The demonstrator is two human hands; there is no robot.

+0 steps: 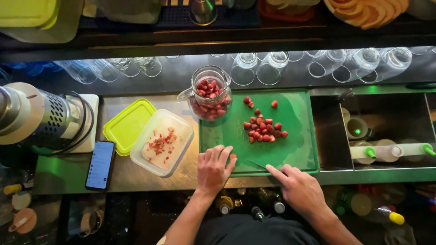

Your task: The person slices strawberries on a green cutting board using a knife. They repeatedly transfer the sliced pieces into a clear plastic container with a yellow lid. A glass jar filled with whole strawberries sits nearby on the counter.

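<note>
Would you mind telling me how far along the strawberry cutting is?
Done: the clear glass jug is nearly full of strawberry pieces, and red trimmings lie in the clear plastic tub. In hand: the left hand pins one strawberry; the right hand holds a knife. Left: the pile of strawberries on the green cutting board.

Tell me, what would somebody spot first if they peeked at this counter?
Probably the bright red strawberries piled in the middle of the green cutting board, and the glass pitcher full of more of them at the board's back left corner. Next come the left hand, pressing one strawberry piece on the board's near edge, and the right hand with a knife beside it.
</note>
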